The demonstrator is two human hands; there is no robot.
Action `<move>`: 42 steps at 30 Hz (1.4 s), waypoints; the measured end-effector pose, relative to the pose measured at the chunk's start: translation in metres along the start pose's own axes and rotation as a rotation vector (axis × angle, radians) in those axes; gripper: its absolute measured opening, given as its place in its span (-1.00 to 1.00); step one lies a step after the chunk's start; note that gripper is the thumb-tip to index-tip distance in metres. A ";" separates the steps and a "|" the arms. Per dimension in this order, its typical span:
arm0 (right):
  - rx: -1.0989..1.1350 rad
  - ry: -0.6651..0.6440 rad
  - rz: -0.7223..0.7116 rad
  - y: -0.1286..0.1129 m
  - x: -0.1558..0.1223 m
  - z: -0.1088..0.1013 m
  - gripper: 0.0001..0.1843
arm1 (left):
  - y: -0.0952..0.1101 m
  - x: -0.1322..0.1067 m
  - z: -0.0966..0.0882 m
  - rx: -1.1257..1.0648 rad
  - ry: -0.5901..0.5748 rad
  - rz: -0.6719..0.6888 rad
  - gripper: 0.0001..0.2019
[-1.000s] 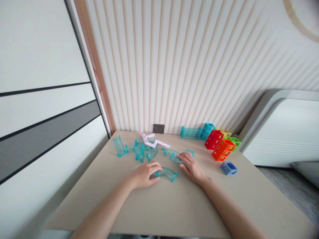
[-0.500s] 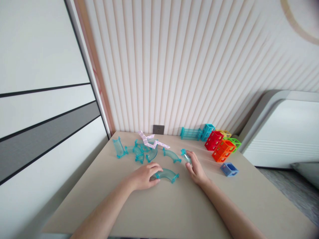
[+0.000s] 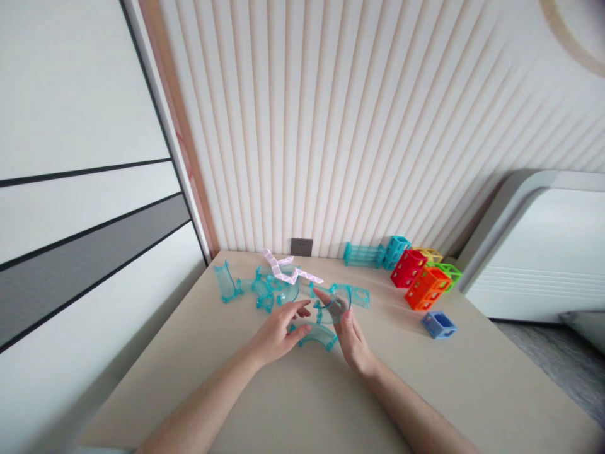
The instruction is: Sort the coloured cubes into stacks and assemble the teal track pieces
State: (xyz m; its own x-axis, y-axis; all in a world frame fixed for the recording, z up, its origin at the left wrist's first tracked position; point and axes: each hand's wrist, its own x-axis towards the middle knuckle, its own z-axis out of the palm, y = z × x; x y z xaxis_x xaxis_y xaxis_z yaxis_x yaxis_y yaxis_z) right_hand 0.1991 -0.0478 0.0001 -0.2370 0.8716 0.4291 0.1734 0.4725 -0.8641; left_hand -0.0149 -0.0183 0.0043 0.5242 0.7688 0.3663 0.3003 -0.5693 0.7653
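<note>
My right hand (image 3: pixel 348 334) holds a clear teal curved track piece (image 3: pixel 334 301) lifted a little above the beige table (image 3: pixel 302 391), its fingers pinched on the piece. My left hand (image 3: pixel 278 331) rests on the table with thumb and fingers on the left end of another teal curved track piece (image 3: pixel 317 335) that lies flat. The index finger of my left hand points toward the lifted piece. The two pieces are close together, and I cannot tell whether they touch.
A heap of teal track pieces (image 3: pixel 255 287) and a white-and-purple zigzag strip (image 3: pixel 290 270) lie behind my hands. Red, orange, green, yellow and teal cube frames (image 3: pixel 420 274) stand at the back right, a lone blue cube (image 3: pixel 438 324) nearer. A wall socket (image 3: pixel 301 246) is behind.
My right hand has lifted a curved track piece off the table and carried it left toward the piece under my left hand. My left hand has raised its fingers slightly.
</note>
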 end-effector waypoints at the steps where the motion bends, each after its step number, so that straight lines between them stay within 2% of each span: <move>1: -0.042 -0.047 -0.009 -0.004 -0.002 -0.002 -0.35 | 0.002 0.000 0.000 -0.072 -0.008 -0.017 -0.50; 4: -0.168 -0.139 -0.085 -0.011 -0.006 -0.010 -0.32 | 0.004 0.002 0.000 -0.286 -0.037 -0.090 -0.46; 8: -0.292 -0.237 -0.289 -0.012 -0.005 -0.017 -0.37 | 0.003 0.004 -0.001 -0.475 -0.023 -0.168 -0.37; 11: -0.343 -0.319 -0.385 -0.011 -0.004 -0.017 -0.45 | 0.004 0.005 -0.001 -0.515 -0.078 -0.178 -0.43; 15: -0.388 -0.371 -0.431 -0.014 -0.003 -0.014 -0.47 | 0.007 0.005 -0.001 -0.559 -0.125 -0.172 -0.43; 18: -0.406 -0.352 -0.464 -0.014 -0.001 -0.016 -0.48 | 0.007 0.005 -0.003 -0.625 -0.042 -0.171 -0.50; 20: -0.422 -0.315 -0.430 -0.011 0.000 -0.020 -0.48 | 0.005 0.006 -0.004 -0.655 0.053 -0.178 -0.55; 23: -0.419 -0.215 -0.286 -0.002 -0.002 -0.029 -0.50 | 0.000 0.007 -0.005 -0.670 0.216 -0.209 -0.55; 25: -0.386 -0.151 -0.182 0.003 -0.004 -0.036 -0.51 | -0.004 0.008 -0.003 -0.664 0.270 -0.221 -0.55; 28: -0.360 -0.145 -0.115 0.004 -0.007 -0.045 -0.53 | -0.006 0.006 0.001 -0.559 0.244 -0.192 -0.61; 31: -0.405 -0.238 -0.160 -0.001 -0.006 -0.052 -0.45 | -0.006 0.003 0.003 -0.226 0.189 -0.059 -0.73; 34: -0.491 -0.316 -0.167 -0.008 -0.004 -0.058 -0.27 | -0.006 -0.001 0.003 0.070 0.145 0.058 -0.75; 37: -0.556 -0.379 -0.154 -0.011 -0.003 -0.060 -0.22 | -0.005 -0.003 0.001 0.189 0.085 0.071 -0.73; 42: -0.603 -0.447 -0.166 -0.011 -0.003 -0.060 -0.32 | 0.000 -0.003 -0.005 0.320 -0.080 0.056 -0.68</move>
State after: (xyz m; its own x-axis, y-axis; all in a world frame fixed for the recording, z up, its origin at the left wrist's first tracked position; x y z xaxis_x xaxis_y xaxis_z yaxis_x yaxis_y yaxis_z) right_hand 0.2552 -0.0482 0.0244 -0.6470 0.7083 0.2824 0.5628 0.6934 -0.4500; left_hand -0.0206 -0.0192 0.0052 0.6041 0.7158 0.3503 0.4977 -0.6821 0.5357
